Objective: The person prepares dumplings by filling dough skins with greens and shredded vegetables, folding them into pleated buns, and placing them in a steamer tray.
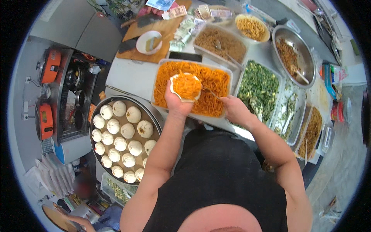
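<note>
My left hand [180, 106] cups a round dough wrapper [185, 100] heaped with shredded orange filling [186, 84]. Its pale rim shows all around the heap. In my right hand [236, 109] is the handle of a metal spoon [213, 92], whose bowl end lies close to the wrapper's right edge. Both hands are over a clear plastic tub [154, 97] full of the same orange shreds [166, 74]. To the left of my forearm, a large round steamer tray [139, 111] carries many pleated white buns [135, 148].
Right of the tub stand a container of chopped greens [258, 81] and a steel bowl [310, 62] of brown filling. Beyond it are a tub of brown mince [220, 43], a bowl of yellow pieces [252, 28], banknotes [185, 29] and a cutting board [165, 32]. Another person's arm [78, 219] shows lower left.
</note>
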Available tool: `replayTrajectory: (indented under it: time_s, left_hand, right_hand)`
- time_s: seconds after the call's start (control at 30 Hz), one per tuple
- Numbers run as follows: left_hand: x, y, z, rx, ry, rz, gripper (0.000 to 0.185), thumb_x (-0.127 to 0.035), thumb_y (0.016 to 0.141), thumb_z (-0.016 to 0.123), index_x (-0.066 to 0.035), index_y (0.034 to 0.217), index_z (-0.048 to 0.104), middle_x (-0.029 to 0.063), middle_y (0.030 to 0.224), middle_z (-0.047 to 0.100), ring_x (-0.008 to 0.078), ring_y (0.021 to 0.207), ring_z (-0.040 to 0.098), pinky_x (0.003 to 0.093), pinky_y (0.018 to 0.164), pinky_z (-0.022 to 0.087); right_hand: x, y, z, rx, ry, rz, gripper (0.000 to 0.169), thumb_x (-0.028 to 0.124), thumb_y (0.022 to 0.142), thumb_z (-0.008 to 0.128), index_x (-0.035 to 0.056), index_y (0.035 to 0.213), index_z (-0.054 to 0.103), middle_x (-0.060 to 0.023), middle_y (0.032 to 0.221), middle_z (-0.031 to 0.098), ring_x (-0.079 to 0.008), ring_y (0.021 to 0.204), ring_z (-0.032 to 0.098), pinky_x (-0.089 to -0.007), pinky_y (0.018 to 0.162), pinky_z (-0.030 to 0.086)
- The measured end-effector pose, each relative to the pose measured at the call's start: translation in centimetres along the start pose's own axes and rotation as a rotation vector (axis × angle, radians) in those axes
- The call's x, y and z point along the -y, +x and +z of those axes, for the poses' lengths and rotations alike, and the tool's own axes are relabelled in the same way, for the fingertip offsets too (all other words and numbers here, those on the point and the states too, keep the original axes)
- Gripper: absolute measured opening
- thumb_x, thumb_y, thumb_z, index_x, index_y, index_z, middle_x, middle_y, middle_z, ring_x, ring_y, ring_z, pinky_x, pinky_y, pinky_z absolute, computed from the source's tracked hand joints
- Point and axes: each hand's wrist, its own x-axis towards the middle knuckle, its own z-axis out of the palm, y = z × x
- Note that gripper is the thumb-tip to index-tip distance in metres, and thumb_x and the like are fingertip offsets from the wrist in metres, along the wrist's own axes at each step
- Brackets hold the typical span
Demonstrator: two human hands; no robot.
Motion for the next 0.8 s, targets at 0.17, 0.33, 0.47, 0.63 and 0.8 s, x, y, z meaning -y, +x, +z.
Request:
replayTrajectory:
  time_s: [0.17,0.33,0.47,0.63,0.8]
  left_hand:
    - [-1.5,-0.5,-0.1,-0.034,0.015,0.057,0.055,-0.045,0.1,0.031,-0.004,0.132,0.049,0.0166,0.131,0.055,0.0366,0.12,0.053,0.0531,0.105,0.04]
    - [-2.0,-0.4,0.1,0.001,0.044,0.115,0.054,-0.043,0.101,0.029,-0.005,0.136,0.045,0.0161,0.134,0.053,0.0367,0.123,0.051,0.056,0.104,0.04]
    - [-2.2,-0.5,0.0,-0.009,0.074,0.147,0.053,-0.042,0.102,0.028,-0.005,0.136,0.046,0.0151,0.134,0.053,0.0351,0.123,0.051,0.0531,0.104,0.04]
    - [-0.7,0.4,0.0,0.045,0.114,0.197,0.054,-0.045,0.102,0.028,-0.005,0.134,0.048,0.0138,0.131,0.056,0.0325,0.12,0.054,0.049,0.103,0.042]
    - [3.0,2.7,1.0,0.052,-0.061,0.041,0.057,-0.049,0.101,0.028,-0.005,0.131,0.049,0.0165,0.127,0.056,0.0367,0.118,0.054,0.0553,0.105,0.039]
  right_hand:
    - [-1.0,-0.9,0.5,0.306,0.234,0.121,0.033,0.003,0.085,0.05,-0.0061,0.114,0.063,-0.0236,0.087,0.067,-0.0354,0.079,0.066,-0.0421,0.074,0.053]
    - [-1.9,-0.8,0.1,0.341,1.045,0.643,0.031,0.0,0.089,0.052,-0.0095,0.118,0.059,-0.0066,0.077,0.061,-0.0067,0.055,0.05,-0.0207,0.043,0.038]
    - [-2.3,-1.8,-1.2,0.315,1.303,0.647,0.03,-0.002,0.09,0.052,-0.0094,0.119,0.057,-0.0068,0.079,0.061,-0.0058,0.051,0.046,-0.018,0.039,0.032]
    - [-0.2,-2.5,-3.0,0.01,1.3,0.436,0.029,0.001,0.092,0.053,-0.0066,0.119,0.059,-0.007,0.08,0.063,-0.0071,0.054,0.049,-0.0191,0.044,0.037]
    - [1.0,-0.8,1.7,-0.433,0.337,-0.167,0.031,-0.001,0.087,0.056,-0.0022,0.118,0.059,-0.0161,0.088,0.059,-0.0305,0.075,0.06,-0.0365,0.066,0.051]
